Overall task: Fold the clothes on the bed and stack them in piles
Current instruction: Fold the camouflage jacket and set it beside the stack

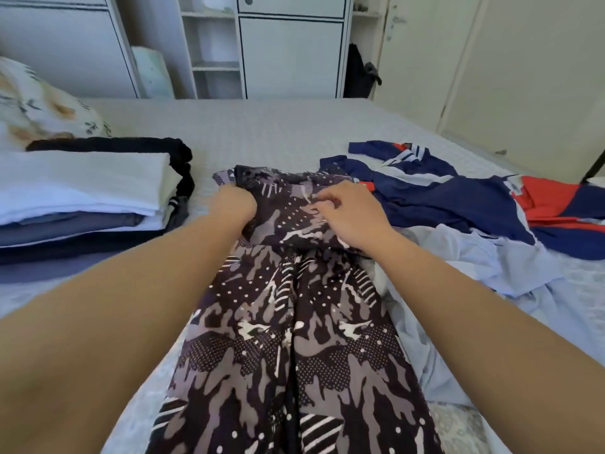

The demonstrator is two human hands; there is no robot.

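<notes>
A pair of dark patterned trousers [288,339] in black, grey and white lies lengthwise down the middle of the bed [278,132], its far end turned back toward me. My left hand [234,201] grips the left side of that turned-back end, fingers tucked into the cloth. My right hand [347,213] pinches the fabric near the fold's middle with curled fingers. At the left a pile of folded clothes [85,198] is stacked, with white on top and grey and dark layers below.
A navy, red and white jacket [465,198] lies crumpled at the right. A pale blue garment [484,267] is spread under and beside the trousers. A floral pillow [36,103] sits far left. White cupboards and shelves [288,54] stand behind the bed.
</notes>
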